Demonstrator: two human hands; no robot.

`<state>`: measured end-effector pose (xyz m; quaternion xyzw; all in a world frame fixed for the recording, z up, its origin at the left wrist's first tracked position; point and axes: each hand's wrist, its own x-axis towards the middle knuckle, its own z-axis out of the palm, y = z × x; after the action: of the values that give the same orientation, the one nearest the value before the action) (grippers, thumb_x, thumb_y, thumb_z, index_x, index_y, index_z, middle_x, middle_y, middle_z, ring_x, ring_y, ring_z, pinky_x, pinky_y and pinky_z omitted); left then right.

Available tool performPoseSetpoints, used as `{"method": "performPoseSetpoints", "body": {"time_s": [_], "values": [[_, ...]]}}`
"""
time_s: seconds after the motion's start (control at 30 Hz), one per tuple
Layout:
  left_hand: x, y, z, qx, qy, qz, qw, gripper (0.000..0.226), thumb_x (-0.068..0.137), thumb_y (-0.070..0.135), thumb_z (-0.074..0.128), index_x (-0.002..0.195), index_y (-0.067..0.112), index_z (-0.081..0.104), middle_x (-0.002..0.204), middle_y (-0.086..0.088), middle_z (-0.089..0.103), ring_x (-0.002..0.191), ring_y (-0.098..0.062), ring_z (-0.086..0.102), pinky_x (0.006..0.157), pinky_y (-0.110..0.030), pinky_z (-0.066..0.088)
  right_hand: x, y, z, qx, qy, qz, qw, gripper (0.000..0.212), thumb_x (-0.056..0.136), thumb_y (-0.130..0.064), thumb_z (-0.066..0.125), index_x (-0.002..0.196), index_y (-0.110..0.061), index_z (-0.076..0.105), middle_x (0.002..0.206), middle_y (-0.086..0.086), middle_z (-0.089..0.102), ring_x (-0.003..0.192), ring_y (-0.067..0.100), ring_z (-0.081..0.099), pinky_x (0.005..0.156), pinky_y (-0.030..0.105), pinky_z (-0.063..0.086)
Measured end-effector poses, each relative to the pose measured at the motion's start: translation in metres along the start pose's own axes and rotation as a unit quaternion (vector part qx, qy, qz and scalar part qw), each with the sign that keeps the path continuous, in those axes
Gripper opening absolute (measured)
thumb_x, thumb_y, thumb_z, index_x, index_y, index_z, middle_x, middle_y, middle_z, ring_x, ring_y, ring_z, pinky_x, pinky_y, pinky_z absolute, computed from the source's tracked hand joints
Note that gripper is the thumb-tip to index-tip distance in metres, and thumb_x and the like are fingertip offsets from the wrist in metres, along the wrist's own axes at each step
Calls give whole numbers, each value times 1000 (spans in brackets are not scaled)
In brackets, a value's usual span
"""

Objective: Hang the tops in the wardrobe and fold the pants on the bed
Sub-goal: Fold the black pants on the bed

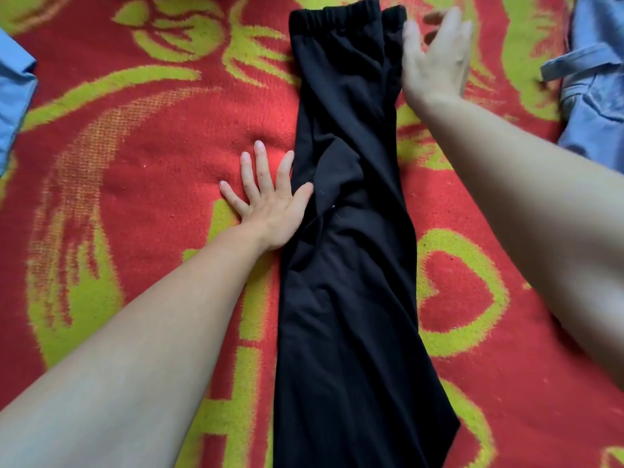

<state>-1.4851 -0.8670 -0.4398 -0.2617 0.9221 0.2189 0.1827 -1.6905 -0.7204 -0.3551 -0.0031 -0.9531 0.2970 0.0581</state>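
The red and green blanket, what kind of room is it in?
Probably a bedroom, on a bed. A fuzzy blanket covers the whole surface, black pants lie stretched out on it, and blue clothes wait at the right edge.

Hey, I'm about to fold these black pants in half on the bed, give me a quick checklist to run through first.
1. Black pants laid lengthwise, legs stacked: ok.
2. Fabric smooth: not ok, creases cross the middle.
3. Left grip flat on the blanket, thumb at the pants' edge: ok.
4. Right grip open beside the waistband, blurred; contact with the fabric: cannot tell.
5. Hem ends aligned: cannot tell, partly cut off at the frame's bottom.
6. Blue garment on the left and blue garment on the right lie apart from the pants: ok.
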Motion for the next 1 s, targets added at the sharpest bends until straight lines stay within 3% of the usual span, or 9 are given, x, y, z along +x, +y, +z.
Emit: {"method": "performPoseSetpoints", "body": {"time_s": [0.17,0.27,0.37,0.47,0.57,0.63,0.7,0.87,1.0], "values": [[1,-2,4,-10,18,1,1000,89,66,89,-15,147,51,-9,156,9,-33,140,-12,-34,101,-56,-31,9,9,22,-56,-124,-16,991,42,89,-56,54,119,-27,60,121,-3,59,108,12,56,88,26,41],[0,-2,4,-18,15,6,1000,95,59,91,-22,146,52,-11,154,12,-35,137,-8,-37,96,-52,-35,11,-2,28,-47,-45,-27,998,30,96,-44,47,118,-28,61,121,-2,59,109,15,58,79,24,38],[0,-2,1,-8,-2,14,1000,87,70,87,-9,148,49,-11,154,9,-37,140,-13,-36,103,-59,-29,10,1,33,-116,18,-8,993,38,98,-28,43,134,-19,50,141,6,45,127,22,49,98,32,40],[-2,-4,0,21,-11,28,999,76,82,74,8,148,45,-15,153,4,-41,141,-20,-37,104,-62,-25,2,-6,30,-136,51,-201,969,43,100,-37,34,138,-24,51,145,12,46,134,31,43,105,37,30],[-3,-5,1,22,-10,27,999,69,93,65,19,149,45,-15,153,2,-41,141,-21,-37,104,-63,-25,3,-6,37,-243,-164,-358,887,57,101,-58,21,149,-33,39,159,13,28,147,33,24,116,47,20],[-1,-6,3,22,-6,27,999,67,92,66,16,147,46,-16,153,3,-41,141,-20,-37,103,-62,-26,6,-7,49,-290,-232,-297,880,60,102,-59,14,157,-35,17,166,11,-2,153,29,-2,122,54,5],[0,-6,3,30,1,24,999,66,91,68,15,147,48,-16,155,3,-38,141,-20,-35,104,-62,-26,7,-10,56,-268,-233,-268,896,58,103,-56,16,157,-35,15,166,10,-7,153,27,-6,122,54,0],[2,-7,7,18,14,16,1000,60,94,64,17,146,51,-11,156,6,-35,140,-15,-36,104,-59,-27,-2,5,43,-83,6,-88,993,65,92,-61,38,144,-23,43,151,7,37,136,24,38,110,34,28],[3,-10,7,-25,24,22,999,58,86,73,3,142,59,-6,158,10,-30,133,-2,-37,102,-56,-30,16,17,33,-47,-160,70,984,70,87,-68,51,128,-11,56,129,9,59,124,28,52,96,31,39]]}}
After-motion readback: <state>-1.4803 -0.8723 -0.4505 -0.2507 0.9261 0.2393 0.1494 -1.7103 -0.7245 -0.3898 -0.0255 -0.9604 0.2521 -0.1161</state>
